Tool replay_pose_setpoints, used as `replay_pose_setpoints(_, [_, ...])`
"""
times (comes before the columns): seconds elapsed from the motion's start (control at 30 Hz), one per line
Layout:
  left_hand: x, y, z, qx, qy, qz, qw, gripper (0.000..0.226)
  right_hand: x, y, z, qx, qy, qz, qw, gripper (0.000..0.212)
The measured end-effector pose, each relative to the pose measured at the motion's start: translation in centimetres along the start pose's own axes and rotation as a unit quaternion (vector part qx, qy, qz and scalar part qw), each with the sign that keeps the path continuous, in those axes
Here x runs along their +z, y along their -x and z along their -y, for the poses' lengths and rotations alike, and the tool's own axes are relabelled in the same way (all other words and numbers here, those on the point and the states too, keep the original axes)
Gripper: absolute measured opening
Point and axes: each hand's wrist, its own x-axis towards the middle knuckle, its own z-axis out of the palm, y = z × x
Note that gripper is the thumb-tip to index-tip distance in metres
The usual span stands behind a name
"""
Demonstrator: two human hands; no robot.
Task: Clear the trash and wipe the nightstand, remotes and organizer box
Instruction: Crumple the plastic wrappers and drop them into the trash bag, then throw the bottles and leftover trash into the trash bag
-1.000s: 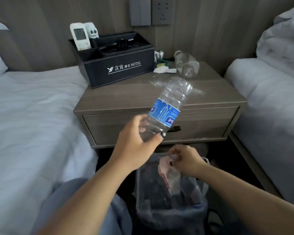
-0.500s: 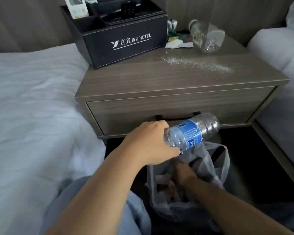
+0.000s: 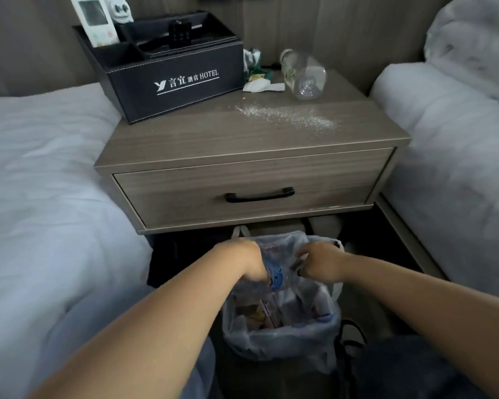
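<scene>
My left hand point(image 3: 244, 259) grips a clear plastic bottle with a blue label point(image 3: 274, 277) and holds it down inside the mouth of a translucent trash bag point(image 3: 274, 338) on the floor. My right hand point(image 3: 319, 262) pinches the bag's rim and holds it apart. Above stands the wooden nightstand point(image 3: 185, 139). On it are a black organizer box point(image 3: 182, 79) with a white remote point(image 3: 94, 20) and a second white remote point(image 3: 118, 8), a fallen clear bottle point(image 3: 304, 74), crumpled wrappers and tissue point(image 3: 258, 74), and spilled white crumbs point(image 3: 288, 116).
White beds flank the nightstand, one on the left point(image 3: 41, 182) and one on the right point(image 3: 458, 145). The drawer with a black handle point(image 3: 260, 194) is closed. The bag holds several pieces of trash. The floor under the nightstand is dark.
My left hand has brought the blue-label bottle down from in front of the drawer into the bag's mouth. My right hand came up out of the bag and now pinches its rim.
</scene>
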Motion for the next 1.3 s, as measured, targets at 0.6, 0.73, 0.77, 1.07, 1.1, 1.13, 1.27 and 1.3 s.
replay_pose_setpoints(0.6, [10.5,-12.5,-1.4,0.045,-0.176,-0.066,0.981,0.057,4.6,-2.8,-3.3,0.030,-0.020,-0.037,0.999,0.075])
replay_pose_setpoints(0.73, [10.1,-12.3,-2.0,0.050,-0.164,-0.061,0.983,0.049,5.3,-3.5,-3.6,0.066,-0.092,-0.026,0.993,0.085])
replay_pose_setpoints(0.77, [10.1,-12.2,-2.2,0.045,-0.153,-0.052,0.986,0.047,5.3,-3.6,-3.7,0.069,-0.102,-0.030,0.992,0.085])
replay_pose_setpoints(1.07, [8.2,-9.5,-2.3,0.066,-0.131,-0.078,0.986,0.041,5.0,-1.9,-3.5,0.065,-0.115,-0.036,0.991,0.080])
replay_pose_setpoints(1.1, [7.1,-8.4,-2.6,0.073,-0.112,-0.083,0.988,0.037,4.7,-1.2,-3.3,0.065,-0.093,-0.036,0.993,0.078])
replay_pose_setpoints(1.13, [5.9,-7.2,-2.9,0.083,-0.087,-0.096,0.988,0.032,4.4,-0.6,-3.2,0.068,-0.062,-0.038,0.995,0.073])
replay_pose_setpoints(1.27, [0.4,-1.3,-3.4,0.142,0.066,-0.228,0.961,0.023,1.1,2.1,-2.2,0.073,-0.003,-0.111,0.991,0.034])
replay_pose_setpoints(1.3, [-1.0,0.6,-3.2,0.162,0.118,-0.265,0.943,0.026,-0.1,3.0,-1.8,0.067,-0.021,-0.142,0.987,0.030])
